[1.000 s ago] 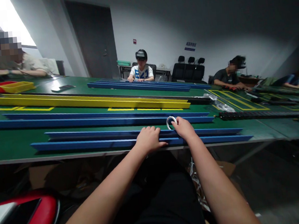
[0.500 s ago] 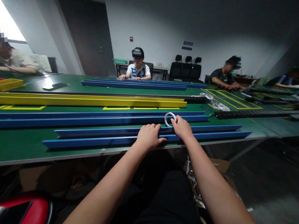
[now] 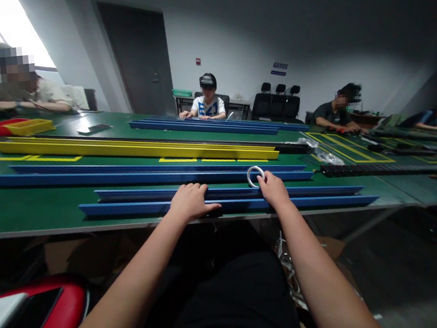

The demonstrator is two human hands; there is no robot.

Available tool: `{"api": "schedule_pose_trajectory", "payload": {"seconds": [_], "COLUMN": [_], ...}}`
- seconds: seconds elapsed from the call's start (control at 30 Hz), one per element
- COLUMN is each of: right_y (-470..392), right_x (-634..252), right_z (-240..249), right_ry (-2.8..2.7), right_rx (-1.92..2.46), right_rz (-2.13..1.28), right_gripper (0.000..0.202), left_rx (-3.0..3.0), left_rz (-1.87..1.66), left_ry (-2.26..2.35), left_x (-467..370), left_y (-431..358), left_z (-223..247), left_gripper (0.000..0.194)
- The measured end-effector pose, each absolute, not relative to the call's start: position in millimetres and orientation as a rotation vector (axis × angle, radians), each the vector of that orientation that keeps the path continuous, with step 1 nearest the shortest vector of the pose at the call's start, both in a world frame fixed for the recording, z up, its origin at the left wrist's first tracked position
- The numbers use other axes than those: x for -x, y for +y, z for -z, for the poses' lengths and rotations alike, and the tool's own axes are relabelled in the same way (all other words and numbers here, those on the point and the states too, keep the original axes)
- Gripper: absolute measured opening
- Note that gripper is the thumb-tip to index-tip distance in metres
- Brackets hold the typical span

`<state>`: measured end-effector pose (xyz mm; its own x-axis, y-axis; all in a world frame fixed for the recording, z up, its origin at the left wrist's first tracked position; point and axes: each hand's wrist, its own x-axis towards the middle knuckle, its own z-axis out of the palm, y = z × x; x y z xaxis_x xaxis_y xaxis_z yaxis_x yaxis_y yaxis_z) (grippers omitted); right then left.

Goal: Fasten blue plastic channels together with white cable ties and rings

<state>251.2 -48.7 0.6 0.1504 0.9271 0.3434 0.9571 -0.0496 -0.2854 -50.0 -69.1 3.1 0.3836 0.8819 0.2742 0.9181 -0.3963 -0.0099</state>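
Note:
My right hand (image 3: 275,189) pinches a white ring, which looks like a roll of tape (image 3: 252,185), and holds it upright above the nearest blue channel strip (image 3: 126,209). My left hand (image 3: 189,202) lies over the same strip, left of the right hand. Its fingers reach across the channel and its thumb is stretched out along the near edge; what is under the palm is hidden. Just beyond, a second long blue channel strip (image 3: 62,178) lies parallel to it.
Behind the blue strips lies a long yellow channel strip (image 3: 133,147). More blue strips (image 3: 207,127) lie at the far side. Red and yellow trays (image 3: 33,127) stand at the left, and a black slatted strip (image 3: 375,168) lies at the right. Several people sit around the green table (image 3: 35,213).
My left hand has slid left along the near blue strip, away from my right hand. The right hand keeps the ring over the strip. The camera view has shifted slightly.

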Motion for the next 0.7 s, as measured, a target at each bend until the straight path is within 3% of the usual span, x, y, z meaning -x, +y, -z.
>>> {"api": "schedule_pose_trajectory", "payload": {"seconds": [0.43, 0.7], "right_y": [-46, -48], "right_x": [-312, -308], "right_z": [-5, 1], "right_ry": [-1.591, -1.590], "right_rx": [2.161, 2.142], "right_rz": [0.162, 0.099], "right_gripper": [0.039, 0.039], "left_rx": [2.519, 2.622], "left_rz": [0.552, 0.600], "left_ry": [-1.586, -1.439], "left_x": [-60, -49], "left_y": [-72, -76], "left_z": [7, 7], "left_gripper": [0.077, 0.064]}}
